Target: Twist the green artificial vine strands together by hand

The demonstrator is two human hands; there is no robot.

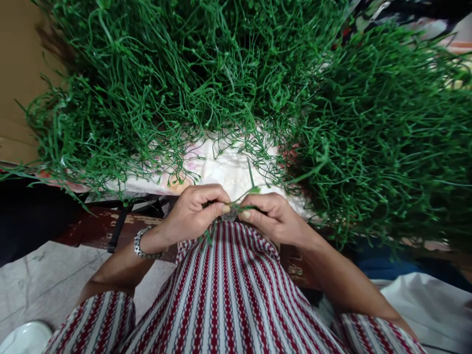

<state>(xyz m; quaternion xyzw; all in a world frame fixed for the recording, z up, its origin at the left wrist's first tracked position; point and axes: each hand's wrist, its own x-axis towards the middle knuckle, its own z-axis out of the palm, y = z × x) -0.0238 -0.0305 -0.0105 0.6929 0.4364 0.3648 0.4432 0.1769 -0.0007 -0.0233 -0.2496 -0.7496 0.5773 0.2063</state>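
Note:
Close to my body, at the table's near edge, my left hand [195, 211] and my right hand [276, 216] are a short gap apart. Each is closed, thumb pressed against the fingers. Between them runs a thin green stem [243, 195] with a small forked tip, pinched from both sides; it looks like an artificial plant stem. Another green piece hangs under my left hand. Beyond my hands, a large heap of similar green stems [191, 73] covers the far side. A second dense heap [391, 137] lies at the right.
A pale flowered cloth [228, 162] lies under the heaps. Cardboard [18, 88] stands at the far left. Below the cloth's edge is a worn dark red surface [99, 226] with a black strap. A white round dish [27, 339] is at the lower left.

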